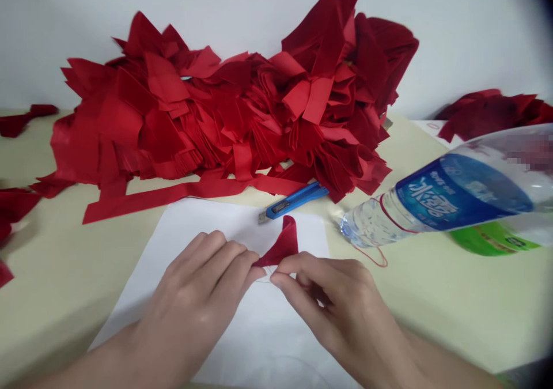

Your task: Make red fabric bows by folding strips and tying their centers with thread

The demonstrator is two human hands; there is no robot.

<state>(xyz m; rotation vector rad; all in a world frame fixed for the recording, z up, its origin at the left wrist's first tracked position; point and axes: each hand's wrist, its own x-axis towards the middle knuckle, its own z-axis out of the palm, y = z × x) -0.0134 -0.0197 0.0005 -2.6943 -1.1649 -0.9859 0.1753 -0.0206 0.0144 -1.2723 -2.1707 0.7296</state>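
Note:
My left hand (207, 297) is closed, thumb and forefinger pinching the lower left corner of a folded dark red ribbon piece (283, 245). The ribbon's curled tip points up, away from me. Just to its right, my right hand (341, 302) pinches with thumb and forefinger at the end of a fine thread (261, 281). That thread runs between the two hands and is faint against the white paper sheet (173, 233) below them. Beyond the ribbon lies a blue utility knife (294, 200), its tip pointing left over the paper's far edge.
A big heap of red ribbon pieces (224, 112) spreads along the wall. At right, a water bottle (453, 193) with red thread (391, 219) around it stands near a green-labelled object (488, 239). More red pieces (488, 115) lie behind it, others (12, 207) at far left.

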